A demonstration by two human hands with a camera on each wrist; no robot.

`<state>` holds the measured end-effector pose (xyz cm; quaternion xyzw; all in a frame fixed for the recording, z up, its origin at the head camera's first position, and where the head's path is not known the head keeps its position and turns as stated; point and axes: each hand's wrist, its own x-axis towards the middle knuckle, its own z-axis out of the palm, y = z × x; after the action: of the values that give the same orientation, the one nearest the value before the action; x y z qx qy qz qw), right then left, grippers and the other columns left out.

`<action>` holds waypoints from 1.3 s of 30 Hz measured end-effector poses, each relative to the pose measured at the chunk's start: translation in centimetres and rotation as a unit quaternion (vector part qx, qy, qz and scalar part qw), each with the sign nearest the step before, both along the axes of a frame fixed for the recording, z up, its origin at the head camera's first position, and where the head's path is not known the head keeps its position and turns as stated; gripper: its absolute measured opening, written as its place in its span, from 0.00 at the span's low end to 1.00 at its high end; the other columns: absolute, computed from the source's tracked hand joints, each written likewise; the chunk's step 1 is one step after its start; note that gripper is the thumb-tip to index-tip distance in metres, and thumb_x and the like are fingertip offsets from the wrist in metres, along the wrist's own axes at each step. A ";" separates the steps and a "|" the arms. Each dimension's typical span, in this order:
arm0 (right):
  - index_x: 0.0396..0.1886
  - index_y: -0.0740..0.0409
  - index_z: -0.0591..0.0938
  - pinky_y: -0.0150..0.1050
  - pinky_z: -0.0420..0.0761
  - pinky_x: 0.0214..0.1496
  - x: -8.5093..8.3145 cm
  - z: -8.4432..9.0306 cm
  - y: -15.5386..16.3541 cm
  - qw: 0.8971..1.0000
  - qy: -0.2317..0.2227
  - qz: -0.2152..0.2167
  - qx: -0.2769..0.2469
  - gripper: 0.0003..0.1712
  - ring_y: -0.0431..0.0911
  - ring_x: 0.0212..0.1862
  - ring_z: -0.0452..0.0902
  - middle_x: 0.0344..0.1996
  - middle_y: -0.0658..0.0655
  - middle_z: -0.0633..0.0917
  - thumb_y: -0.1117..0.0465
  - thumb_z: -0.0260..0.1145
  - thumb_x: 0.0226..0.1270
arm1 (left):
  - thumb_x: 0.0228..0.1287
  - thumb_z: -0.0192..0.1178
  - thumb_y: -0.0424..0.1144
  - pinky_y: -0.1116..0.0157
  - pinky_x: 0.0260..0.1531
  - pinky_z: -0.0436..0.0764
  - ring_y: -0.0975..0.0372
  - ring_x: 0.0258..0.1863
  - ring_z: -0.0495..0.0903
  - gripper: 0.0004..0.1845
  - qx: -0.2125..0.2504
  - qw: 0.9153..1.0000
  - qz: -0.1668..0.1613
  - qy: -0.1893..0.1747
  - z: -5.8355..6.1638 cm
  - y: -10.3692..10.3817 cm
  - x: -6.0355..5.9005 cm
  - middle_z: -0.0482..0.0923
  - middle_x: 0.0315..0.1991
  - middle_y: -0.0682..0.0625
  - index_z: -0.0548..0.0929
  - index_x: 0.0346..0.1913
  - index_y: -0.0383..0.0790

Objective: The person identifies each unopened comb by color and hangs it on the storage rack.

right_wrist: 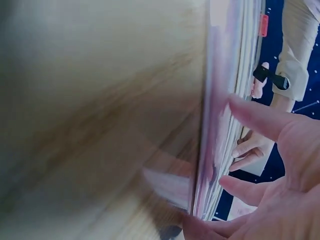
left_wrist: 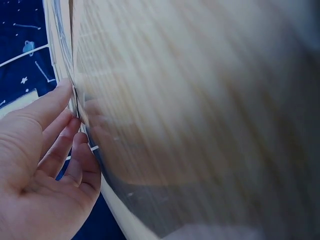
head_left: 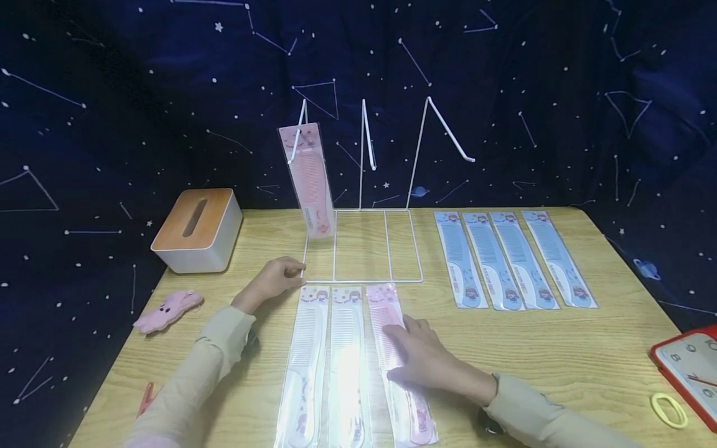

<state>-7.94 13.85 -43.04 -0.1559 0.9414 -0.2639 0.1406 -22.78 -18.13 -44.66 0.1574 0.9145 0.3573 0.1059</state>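
A white wire rack (head_left: 361, 246) stands mid-table, and one pink packaged comb (head_left: 309, 180) hangs from its left hook. My left hand (head_left: 274, 280) is at the front left corner of the rack's base; in the left wrist view its thumb and fingers (left_wrist: 70, 107) pinch the thin wire. Three packaged combs lie in front of the rack: two white ones (head_left: 305, 367) and a pink one (head_left: 394, 361). My right hand (head_left: 426, 358) rests on the pink one with its fingers laid flat. The right wrist view shows that package's edge (right_wrist: 212, 125) beside spread fingers (right_wrist: 260, 120).
Several blue packaged combs (head_left: 510, 258) lie in a row to the right of the rack. A wood-topped tissue box (head_left: 196, 229) sits at the back left, with a pink plush toy (head_left: 167, 311) near the left edge. A red clock (head_left: 691, 370) and a yellow band (head_left: 668, 410) are at the right front.
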 end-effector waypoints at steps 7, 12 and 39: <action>0.62 0.59 0.72 0.65 0.73 0.55 -0.1 0.4 0.3 0.999 -0.010 -0.012 -0.048 0.45 0.67 0.65 0.57 0.63 0.70 0.66 0.68 0.73 0.35 | 0.62 0.63 0.35 0.49 0.60 0.72 0.43 0.58 0.73 0.22 0.007 1.000 0.005 -0.009 -0.2 -0.1 -0.1 0.73 0.59 0.35 0.76 0.58 0.30; 0.61 0.61 0.73 0.60 0.77 0.53 -0.3 0.5 0.5 0.996 -0.024 -0.028 -0.076 0.46 0.63 0.59 0.65 0.60 0.69 0.67 0.69 0.76 0.34 | 0.62 0.62 0.34 0.49 0.61 0.72 0.43 0.58 0.72 0.21 0.011 1.000 0.005 -0.006 -0.3 -0.1 -0.1 0.73 0.58 0.34 0.77 0.57 0.29; 0.64 0.62 0.64 0.36 0.84 0.44 -2.6 6.3 0.9 0.942 0.000 0.039 -0.333 0.39 0.56 0.47 0.78 0.51 0.67 0.73 0.79 0.65 0.52 | 0.62 0.63 0.35 0.50 0.58 0.74 0.44 0.55 0.74 0.22 0.011 1.000 -0.006 -0.002 -0.1 -0.1 0.0 0.73 0.57 0.36 0.76 0.57 0.29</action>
<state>-10.52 14.72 -36.70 -0.2300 0.7930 -0.5568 0.0909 -22.79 -18.22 -44.72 0.1634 0.9091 0.3674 0.1086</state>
